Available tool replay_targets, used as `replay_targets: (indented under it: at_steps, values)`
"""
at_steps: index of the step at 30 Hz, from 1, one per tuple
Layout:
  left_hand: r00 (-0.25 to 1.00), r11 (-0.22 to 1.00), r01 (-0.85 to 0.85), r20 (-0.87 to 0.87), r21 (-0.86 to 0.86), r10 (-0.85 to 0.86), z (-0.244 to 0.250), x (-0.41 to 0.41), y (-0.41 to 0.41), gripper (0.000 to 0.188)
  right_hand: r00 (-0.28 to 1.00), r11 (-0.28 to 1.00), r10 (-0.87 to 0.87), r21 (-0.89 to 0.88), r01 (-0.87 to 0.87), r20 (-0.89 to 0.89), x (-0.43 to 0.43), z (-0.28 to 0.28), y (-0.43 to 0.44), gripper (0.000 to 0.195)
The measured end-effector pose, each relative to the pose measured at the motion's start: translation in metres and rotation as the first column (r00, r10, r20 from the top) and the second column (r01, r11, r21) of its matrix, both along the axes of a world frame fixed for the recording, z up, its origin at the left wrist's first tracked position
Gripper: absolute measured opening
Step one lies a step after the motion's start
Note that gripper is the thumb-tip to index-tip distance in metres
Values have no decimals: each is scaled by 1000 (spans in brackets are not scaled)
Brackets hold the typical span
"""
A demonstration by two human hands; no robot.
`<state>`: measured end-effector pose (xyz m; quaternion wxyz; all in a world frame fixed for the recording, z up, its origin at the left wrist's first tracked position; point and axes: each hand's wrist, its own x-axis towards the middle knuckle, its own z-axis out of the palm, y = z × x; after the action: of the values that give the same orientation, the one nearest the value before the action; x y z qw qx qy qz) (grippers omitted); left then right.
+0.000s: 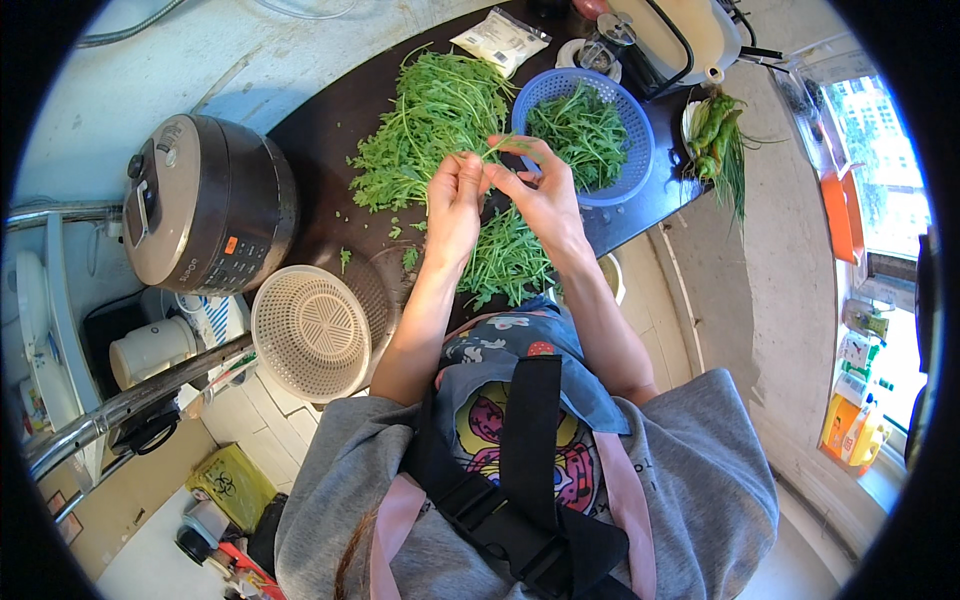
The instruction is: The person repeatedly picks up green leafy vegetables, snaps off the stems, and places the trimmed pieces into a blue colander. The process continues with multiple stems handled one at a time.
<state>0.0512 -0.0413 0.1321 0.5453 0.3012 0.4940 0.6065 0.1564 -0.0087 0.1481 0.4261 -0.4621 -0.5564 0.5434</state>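
Note:
Between the thumb and fingers of my left hand (456, 191) is a thin green sprig (493, 149). My right hand (541, 184) meets it from the right, thumb and forefinger spread around the sprig; whether they grip it is unclear. Behind my hands lies a large heap of leafy greens (435, 112), like chrysanthemum greens, on the dark tabletop (319, 176). To the right, a blue plastic colander (643, 139) contains more greens (581, 139). Another pile of greens (506, 259) lies below my hands near the table's front edge, partly hidden by my forearms.
A Supor electric pressure cooker (217, 202) stands at the left. Near the front left edge is a beige plastic colander (311, 334). A white packet (501, 39) lies at the back. Green peppers (712, 139) and scallions (727, 176) sit at the right corner.

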Motion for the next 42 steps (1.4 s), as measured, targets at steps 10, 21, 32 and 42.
replay_targets:
  at_steps: [10,21,32,42]
  values:
    - [937,944,322,167,-65,-308,-33,-14,-7,15,780,820,-123,-506,-269,-614,18,-33,9,16]
    - [202,774,283,-754,-566,-625,-108,-20,-74,51,590,874,-457,214,435,665,121,-112,104,31]
    - [826,741,-229,-528,-631,-195,-152,-68,19,37,775,959,222,12,-284,591,-44,-127,1,17]
    - [766,795,-254,-617,-551,-183,-174,-97,-1,29,560,969,184,-54,-241,808,-77,-153,17,27]
